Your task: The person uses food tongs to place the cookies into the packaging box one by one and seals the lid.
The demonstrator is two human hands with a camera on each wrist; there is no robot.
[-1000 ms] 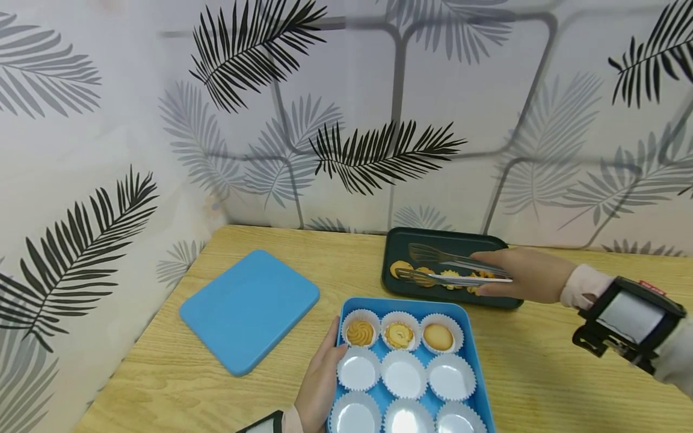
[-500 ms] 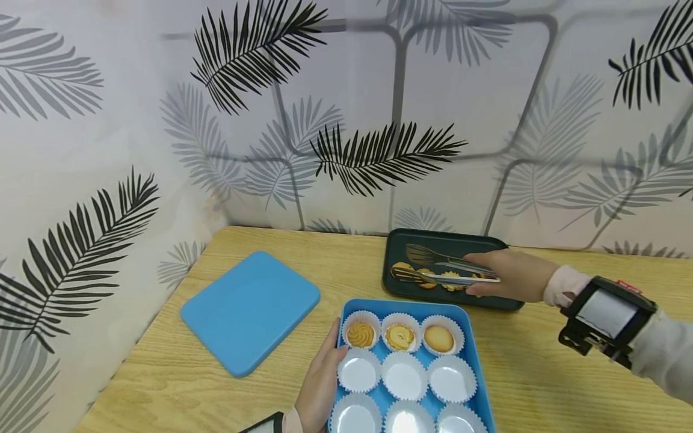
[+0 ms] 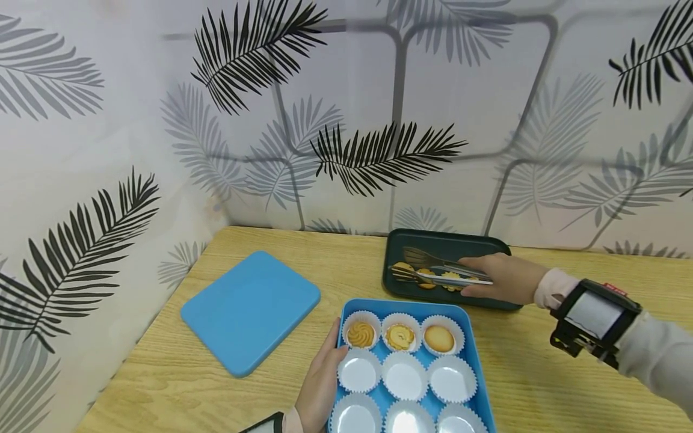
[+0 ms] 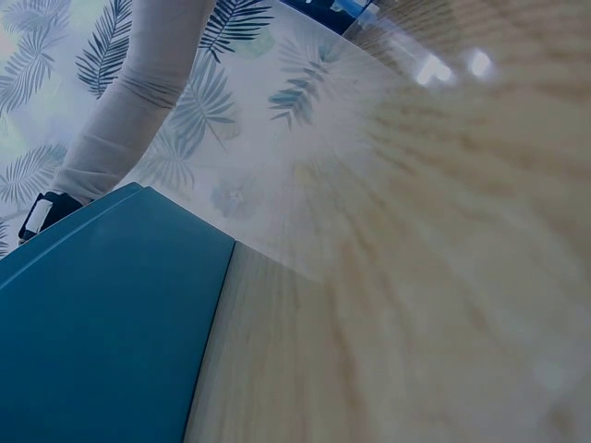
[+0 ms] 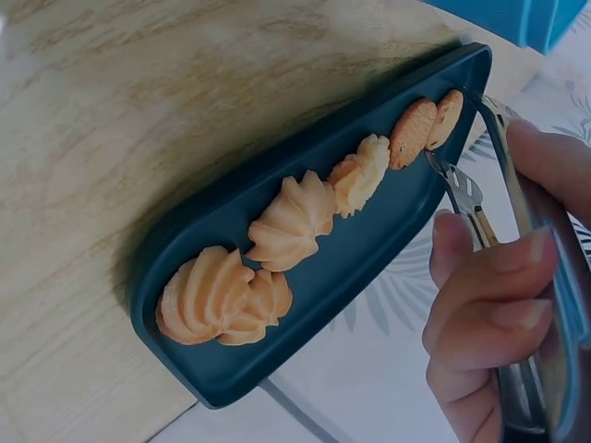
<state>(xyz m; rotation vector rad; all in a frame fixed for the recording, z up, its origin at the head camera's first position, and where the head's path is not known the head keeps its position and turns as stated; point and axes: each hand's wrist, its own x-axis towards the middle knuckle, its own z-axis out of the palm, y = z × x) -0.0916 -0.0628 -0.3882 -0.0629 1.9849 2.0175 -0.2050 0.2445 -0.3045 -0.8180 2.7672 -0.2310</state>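
Observation:
My right hand (image 3: 503, 279) holds metal tongs (image 3: 468, 281) by their handle. The tongs' slotted heads stand apart, over the cookies at the left part of a dark green tray (image 3: 460, 239). In the right wrist view the fingers (image 5: 489, 346) curl round the tongs, near a line of cookies (image 5: 291, 221), several of them swirled. At the front, my left hand (image 3: 319, 385) grips the left side of a blue box (image 3: 373, 303), thumb over the rim. White paper cups (image 3: 404, 376) fill the box; the back row holds three cookies (image 3: 399, 335). The left wrist view hides the hand.
A flat blue lid (image 3: 250, 313) lies on the wooden table (image 3: 200, 385), left of the box. Behind the table hangs a leaf-patterned cloth (image 3: 346, 90), close to the tray's far edge.
My right hand with the tongs has moved a little left over the tray, and the tongs' heads have shifted slightly left. The left hand and box stay in place.

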